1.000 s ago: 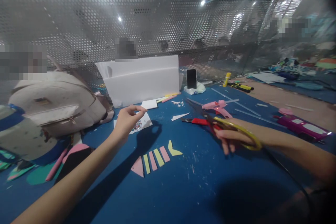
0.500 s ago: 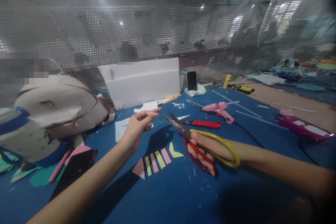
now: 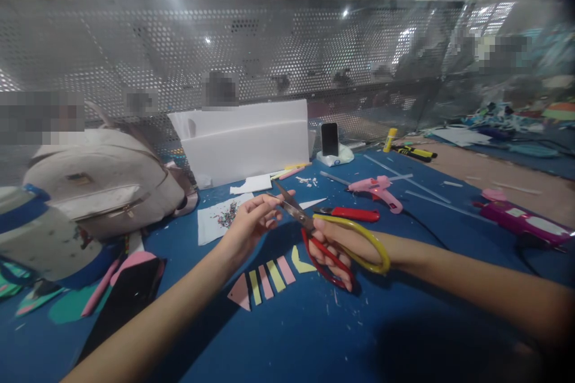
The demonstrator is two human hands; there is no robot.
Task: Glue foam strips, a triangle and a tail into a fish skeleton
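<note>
Beside four foam strips [image 3: 270,276], the right hand [image 3: 342,248] holds one scissors [image 3: 300,216].

Six foam pieces lie in one row: one pink triangle [image 3: 239,296], four strips [image 3: 275,276] (two yellow, two pink) and one curved yellow piece [image 3: 300,261]. Also one scissors [image 3: 297,211], one pink glue gun [image 3: 380,187], one red cutter [image 3: 354,213], one phone [image 3: 329,139] and one backpack [image 3: 103,185].

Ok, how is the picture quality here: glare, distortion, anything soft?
Head view: wide-angle bending curves the perforated screen; hazy glare streaks the top left; the top right corner is vignetted dark; the scissors, left hand and right hand look fairly sharp; a soft shadow darkens the blue table at bottom right.
</note>
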